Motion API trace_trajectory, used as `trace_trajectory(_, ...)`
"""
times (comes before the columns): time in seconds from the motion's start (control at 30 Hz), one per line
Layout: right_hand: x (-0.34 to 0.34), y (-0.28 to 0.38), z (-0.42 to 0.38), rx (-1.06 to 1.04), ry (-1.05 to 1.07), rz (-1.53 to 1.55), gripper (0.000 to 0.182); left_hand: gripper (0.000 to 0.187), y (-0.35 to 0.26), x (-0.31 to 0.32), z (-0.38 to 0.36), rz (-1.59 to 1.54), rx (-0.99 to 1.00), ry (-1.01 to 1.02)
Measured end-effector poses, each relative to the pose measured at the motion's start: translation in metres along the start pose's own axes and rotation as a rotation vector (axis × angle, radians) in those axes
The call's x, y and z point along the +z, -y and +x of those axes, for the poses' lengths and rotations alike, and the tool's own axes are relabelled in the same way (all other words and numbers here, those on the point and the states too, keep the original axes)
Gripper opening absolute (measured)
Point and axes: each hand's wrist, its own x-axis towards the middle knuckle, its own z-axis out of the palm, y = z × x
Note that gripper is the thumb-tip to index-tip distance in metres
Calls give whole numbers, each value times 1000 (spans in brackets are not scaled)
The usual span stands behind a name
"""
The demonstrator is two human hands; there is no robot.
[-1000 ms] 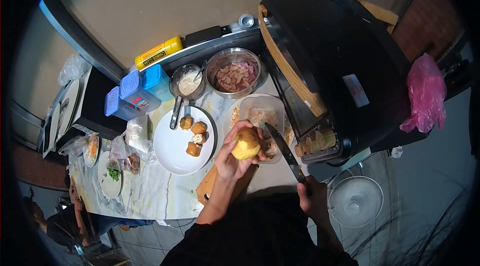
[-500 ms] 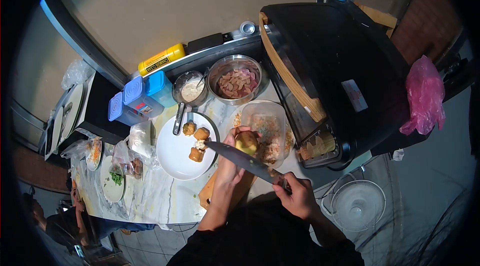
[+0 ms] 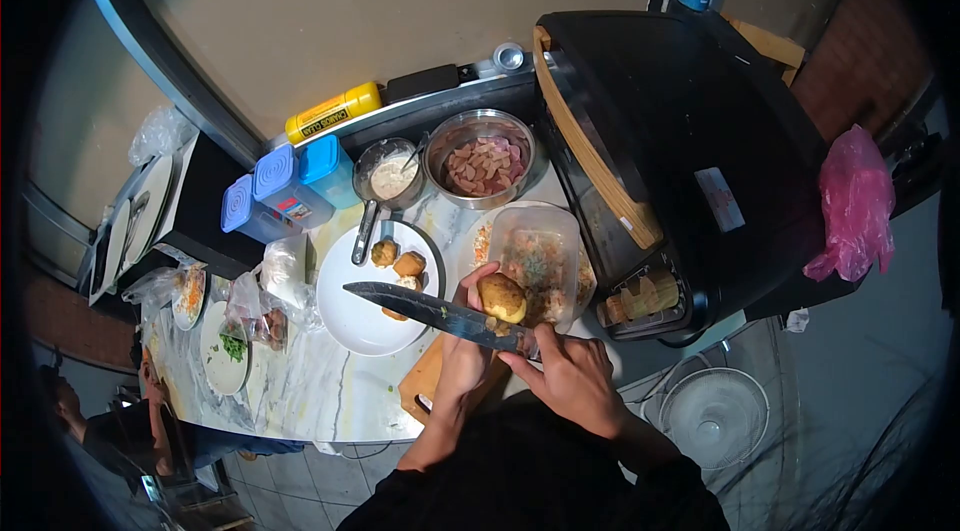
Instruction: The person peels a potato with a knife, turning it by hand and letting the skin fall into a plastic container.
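Note:
My left hand is closed around a potato, partly hidden behind the knife. Brown skin shows on the potato's upper side and a paler yellow patch lower down. My right hand grips a large dark-bladed knife near the base of its blade. The blade lies across in front of my left hand, pointing left over a white plate. Close to the potato, its edge seems to touch the lower side. Browned chunks sit on the plate. Below my hands lies a wooden cutting board.
A clear plastic container sits on a plate of scraps behind the potato. Further back stand a steel bowl of sliced pieces and a small pan. A black oven borders the right. Another person is at lower left.
The knife has moved left and up, bringing the base of its blade beside the potato. My right hand has come closer to my left. The potato is turned, showing more brown skin.

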Motion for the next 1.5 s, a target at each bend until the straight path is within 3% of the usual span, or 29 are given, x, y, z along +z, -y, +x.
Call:
trace_trajectory(0.07, 1, -2, 3, -150, -144, -10, 42, 50, 0, 2, -2, 99, 41, -48)
trace_trajectory(0.17, -6, 5, 1, -35, -11, -72, 36, 52, -7, 11, -6, 187, 51, -141)
trace_trajectory(0.53, -8, 6, 11, -149, -57, -60, 43, 41, 3, 9, -11, 294, 108, -240)
trace_trajectory(0.6, -7, 7, 11, -147, -35, -66, 43, 36, 4, 13, -10, 424, 298, -265)
trace_trajectory(0.9, -5, 8, 14, -143, -11, -101, 49, 29, 6, 16, -10, 631, 325, -348)
trace_trajectory(1.0, -2, 5, 16, -260, -95, -158, 51, 27, 11, 14, -9, 534, 329, -366)
trace_trajectory(1.1, -2, 8, 15, -245, -78, -186, 51, 24, 12, 13, -9, 400, 279, -394)
trace_trajectory(1.17, -2, 10, 14, -149, -29, -98, 47, 22, 16, 9, -10, 417, 291, -390)
trace_trajectory(1.33, 1, 7, 14, -134, -31, -128, 45, 19, 15, 12, -11, 451, 319, -395)
trace_trajectory(1.4, 2, 2, 15, -127, -49, -126, 45, 40, 17, 12, -13, 456, 358, -431)
trace_trajectory(1.43, 0, -4, 19, -77, -79, -118, 44, 40, 12, 15, -15, 457, 358, -431)
trace_trajectory(1.5, -3, -9, 20, -33, -108, -107, 44, 40, -3, 25, -22, 106, 91, -332)
